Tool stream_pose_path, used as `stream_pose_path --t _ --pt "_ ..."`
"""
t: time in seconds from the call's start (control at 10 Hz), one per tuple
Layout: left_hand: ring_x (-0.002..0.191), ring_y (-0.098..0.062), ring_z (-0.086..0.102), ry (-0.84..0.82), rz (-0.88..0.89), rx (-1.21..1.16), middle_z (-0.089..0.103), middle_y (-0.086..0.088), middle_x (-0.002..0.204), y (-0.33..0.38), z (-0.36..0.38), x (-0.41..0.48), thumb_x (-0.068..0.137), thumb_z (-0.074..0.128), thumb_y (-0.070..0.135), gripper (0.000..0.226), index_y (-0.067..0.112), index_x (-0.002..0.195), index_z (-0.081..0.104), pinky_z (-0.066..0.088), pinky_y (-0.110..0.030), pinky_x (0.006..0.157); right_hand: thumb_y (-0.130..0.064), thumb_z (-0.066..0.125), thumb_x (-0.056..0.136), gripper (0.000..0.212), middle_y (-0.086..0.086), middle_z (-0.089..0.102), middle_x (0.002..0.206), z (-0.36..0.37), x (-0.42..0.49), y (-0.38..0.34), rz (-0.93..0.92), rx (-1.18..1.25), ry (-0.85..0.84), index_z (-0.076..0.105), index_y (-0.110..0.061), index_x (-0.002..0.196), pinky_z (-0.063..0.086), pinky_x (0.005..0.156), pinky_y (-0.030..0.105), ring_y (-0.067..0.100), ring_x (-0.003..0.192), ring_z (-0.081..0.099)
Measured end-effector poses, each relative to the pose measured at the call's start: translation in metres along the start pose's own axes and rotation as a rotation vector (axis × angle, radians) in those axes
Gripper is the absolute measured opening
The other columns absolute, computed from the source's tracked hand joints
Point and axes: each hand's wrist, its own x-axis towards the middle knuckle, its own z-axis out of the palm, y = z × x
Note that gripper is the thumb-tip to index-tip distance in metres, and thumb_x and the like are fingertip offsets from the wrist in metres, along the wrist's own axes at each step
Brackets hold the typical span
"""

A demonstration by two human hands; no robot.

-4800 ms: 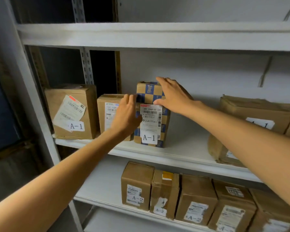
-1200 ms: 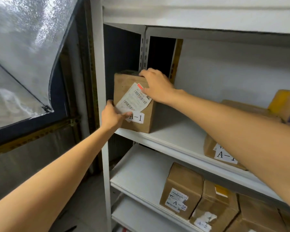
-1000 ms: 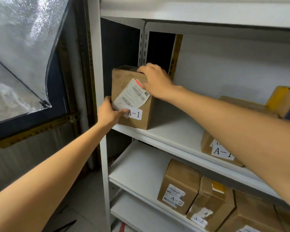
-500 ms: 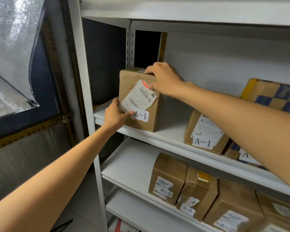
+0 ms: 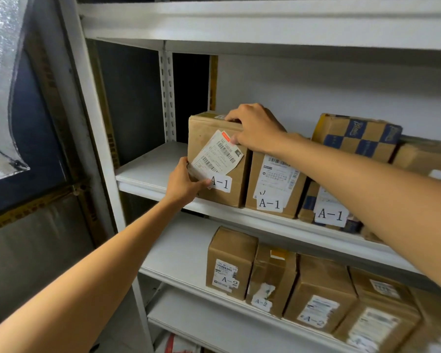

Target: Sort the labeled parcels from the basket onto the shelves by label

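Arms extended; left hand (image 5: 182,180) pinches the parcel (image 5: 207,133) low, right hand (image 5: 255,128) apparently grips its top.

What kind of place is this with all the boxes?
Probably a parcel storeroom or small warehouse. White metal shelves hold cardboard parcels with barcode slips, grouped by stickers: A-1 on one shelf, A-2 on the shelf below.

Upright brown A-1 parcel (image 5: 214,159) on shelf (image 5: 148,171)

White shelving unit (image 5: 101,159).
A-1 shelf (image 5: 148,171): leftmost A-1 carton (image 5: 206,138), brown, upright (landmark). Touching its right side, second A-1 carton (image 5: 273,184). Further right, blue-checked A-1 carton (image 5: 357,138).
A-2 shelf (image 5: 178,253), directly below the landmark: brown A-2 cartons (image 5: 231,250), packed side by side, running rightward.
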Motion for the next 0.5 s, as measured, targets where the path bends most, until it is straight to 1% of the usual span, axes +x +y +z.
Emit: stream_pose_path --t 0.1,0.2,0.3,0.4,0.5 --pt "0.115 -0.025 0.057 0.006 0.008 -0.006 0.056 -0.008 0.128 0.000 0.004 -0.001 0.076 0.079 0.015 0.063 0.010 0.125 0.040 0.049 -0.023 0.075 -0.018 0.070 0.086 0.039 0.003 0.063 0.111 0.003 -0.004 0.002 -0.004 0.018 0.010 0.064 -0.016 0.124 0.042 0.075 0.026 0.017 0.094 0.055" --pt "0.122 -0.023 0.049 0.057 -0.003 -0.036 0.048 -0.009 0.133 0.005 0.006 -0.007 0.072 0.082 0.012 0.080 0.009 0.135 0.033 0.048 -0.027 0.089 -0.019 0.067 0.089 0.042 0.003 0.060 0.112 0.006 -0.004 0.003 0.006 0.017 0.028 0.060 -0.017 0.130 0.040 0.076 0.026 0.016 0.093 0.052" --pt "0.122 -0.016 0.041 0.259 0.079 0.073 0.040 -0.008 0.134 0.011 0.006 -0.015 0.069 0.084 0.015 0.085 0.009 0.137 0.033 0.039 -0.024 0.101 -0.019 0.066 0.089 0.048 0.002 0.057 0.113 0.007 -0.005 0.006 -0.003 -0.007 -0.001 0.054 -0.017 0.135 0.039 0.078 0.026 0.015 0.096 0.048" --pt "0.102 -0.009 0.049 0.252 0.278 0.166 0.052 -0.004 0.121 0.023 0.003 -0.027 0.076 0.078 0.017 0.057 0.014 0.123 0.047 0.041 -0.015 0.082 -0.019 0.067 0.087 0.053 0.003 0.055 0.115 0.003 -0.014 0.007 -0.016 0.025 -0.053 0.049 -0.015 0.138 0.039 0.079 0.026 0.017 0.102 0.050" --pt "0.090 -0.011 0.058 0.032 0.351 0.160 0.062 -0.001 0.108 0.045 0.009 -0.034 0.080 0.074 0.016 0.038 0.015 0.113 0.057 0.047 -0.016 0.072 -0.017 0.067 0.086 0.052 0.006 0.055 0.119 -0.001 -0.025 0.010 -0.013 0.061 -0.038 0.050 -0.011 0.135 0.048 0.085 0.032 0.020 0.106 0.052"
